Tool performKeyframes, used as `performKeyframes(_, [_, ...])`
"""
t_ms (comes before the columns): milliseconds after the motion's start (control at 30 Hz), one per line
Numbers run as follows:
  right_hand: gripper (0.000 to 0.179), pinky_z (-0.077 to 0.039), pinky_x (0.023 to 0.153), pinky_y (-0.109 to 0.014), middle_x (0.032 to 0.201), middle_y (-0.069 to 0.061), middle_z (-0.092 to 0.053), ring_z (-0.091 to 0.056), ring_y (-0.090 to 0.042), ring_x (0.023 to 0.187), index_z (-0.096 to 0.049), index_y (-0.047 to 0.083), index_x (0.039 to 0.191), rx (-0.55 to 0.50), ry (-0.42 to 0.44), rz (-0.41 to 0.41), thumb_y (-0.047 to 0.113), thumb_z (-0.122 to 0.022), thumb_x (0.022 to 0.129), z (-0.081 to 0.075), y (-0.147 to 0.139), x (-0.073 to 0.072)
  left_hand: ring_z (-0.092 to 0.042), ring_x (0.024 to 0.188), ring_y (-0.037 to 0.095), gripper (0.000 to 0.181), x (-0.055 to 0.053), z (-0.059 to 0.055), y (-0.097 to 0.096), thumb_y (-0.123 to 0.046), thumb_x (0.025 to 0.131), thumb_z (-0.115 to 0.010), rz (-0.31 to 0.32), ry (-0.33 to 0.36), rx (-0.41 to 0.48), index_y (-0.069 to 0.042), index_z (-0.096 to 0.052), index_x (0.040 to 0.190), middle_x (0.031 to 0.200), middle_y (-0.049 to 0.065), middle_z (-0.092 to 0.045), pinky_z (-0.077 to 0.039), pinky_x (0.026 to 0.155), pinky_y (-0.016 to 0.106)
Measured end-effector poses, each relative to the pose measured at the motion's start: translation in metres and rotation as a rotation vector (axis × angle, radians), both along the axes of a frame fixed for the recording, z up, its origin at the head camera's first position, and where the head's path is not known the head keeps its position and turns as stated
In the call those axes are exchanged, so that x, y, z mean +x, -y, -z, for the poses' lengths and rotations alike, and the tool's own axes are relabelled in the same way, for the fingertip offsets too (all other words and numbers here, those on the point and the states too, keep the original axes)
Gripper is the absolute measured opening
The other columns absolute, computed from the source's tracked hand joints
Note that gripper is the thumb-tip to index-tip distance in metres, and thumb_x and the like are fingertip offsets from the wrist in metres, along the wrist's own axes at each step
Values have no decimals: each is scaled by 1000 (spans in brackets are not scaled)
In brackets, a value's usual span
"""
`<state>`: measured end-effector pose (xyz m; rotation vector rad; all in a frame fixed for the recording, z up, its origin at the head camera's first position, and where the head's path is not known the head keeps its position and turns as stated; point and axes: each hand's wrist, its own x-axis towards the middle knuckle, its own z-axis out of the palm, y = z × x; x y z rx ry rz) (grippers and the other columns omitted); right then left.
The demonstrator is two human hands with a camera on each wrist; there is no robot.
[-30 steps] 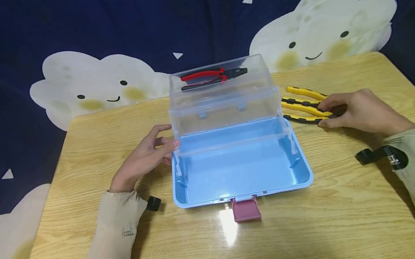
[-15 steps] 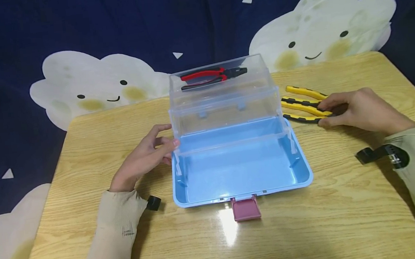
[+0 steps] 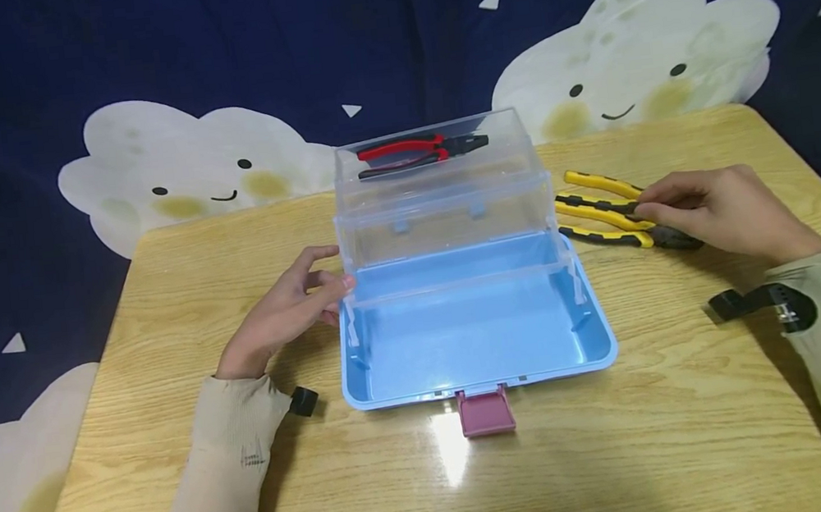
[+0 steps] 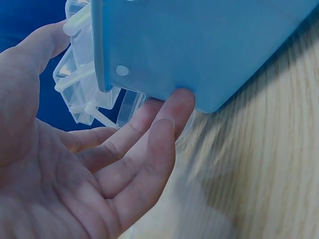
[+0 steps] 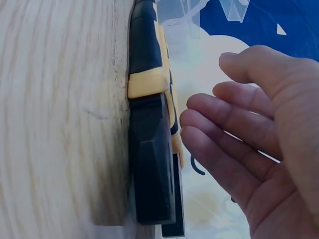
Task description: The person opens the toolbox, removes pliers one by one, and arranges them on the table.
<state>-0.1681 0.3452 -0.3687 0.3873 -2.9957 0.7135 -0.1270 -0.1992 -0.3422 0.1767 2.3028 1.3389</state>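
A toolbox with a light-blue base stands with its clear trays raised at the back. Beside its left wall is my left hand; the thumb lies at the rim, and in the left wrist view relaxed fingertips touch the outer wall. To the right of the box lie two yellow-and-black pliers. My right hand hovers over their jaw end, partly hiding the farther pliers. The nearer pliers show their dark head. In the right wrist view the fingers are loosely bent, apart from the pliers.
Pliers with red-and-black handles lie in the top tray. A purple latch hangs open at the toolbox's front. The wooden table meets a dark-blue cloth with white clouds behind.
My right hand has let go of the nearer pliers and shifted slightly right and up, uncovering their dark head. The left hand and the toolbox stay put.
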Motion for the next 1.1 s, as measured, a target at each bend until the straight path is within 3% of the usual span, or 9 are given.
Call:
performKeyframes(433, [38, -43, 64, -2, 108, -14, -79, -57, 19, 77, -75, 13, 122, -106, 111, 75, 42, -73, 96, -6, 6, 0, -64, 88, 24, 71, 2, 5, 3, -41, 104, -62, -7, -5, 2, -16, -26, 160, 120, 18, -64, -63, 85, 36])
performKeyframes(833, [38, -46, 64, -3, 108, -14, -79, -59, 18, 77, -75, 14, 121, -112, 121, 53, 42, -73, 96, -12, 16, 2, -65, 93, 25, 74, 1, 5, 5, -42, 103, -61, -13, 32, 9, -15, -24, 161, 128, 19, -62, -63, 87, 35])
performKeyframes(1000, [37, -47, 66, -2, 103, -2, -80, -60, 18, 79, -75, 16, 121, -130, 121, 49, 41, -77, 93, -13, 21, 3, -65, 93, 24, 74, -1, 2, 4, -42, 103, -62, -5, 34, 15, -14, -24, 161, 129, 19, -62, -63, 87, 35])
performKeyframes(1100, [38, -46, 67, 0, 103, -3, -80, -59, 21, 81, -75, 16, 122, -133, 118, 46, 39, -79, 92, -15, 23, 6, -66, 92, 24, 74, -3, -1, 2, -40, 103, -62, 5, 26, 16, -14, -24, 161, 129, 20, -63, -63, 88, 36])
